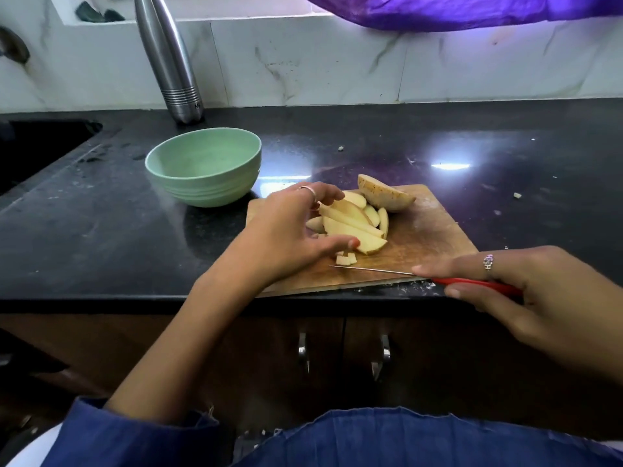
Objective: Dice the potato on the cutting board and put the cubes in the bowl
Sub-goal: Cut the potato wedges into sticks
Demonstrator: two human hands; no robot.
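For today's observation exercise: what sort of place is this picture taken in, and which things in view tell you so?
Most likely a home kitchen. A dark stone counter runs along a tiled wall beside a sink, cupboard doors sit below it, and potato slices lie on a wooden cutting board near a green bowl.

Kitchen corner with a dark counter
A glossy black stone countertop [438, 153] mirrors bright light beneath a white marble-veined tiled wall [337, 62]; brown wooden cabinet doors [344, 358] with metal handles [303, 352] sit below, purple cloth [455, 8] hanging above.

Blue sleeve [135, 436] pushed up on the left arm. Thin ring [308, 190] on the left hand [286, 230], sparkly ring [488, 262] on the right hand [526, 291].
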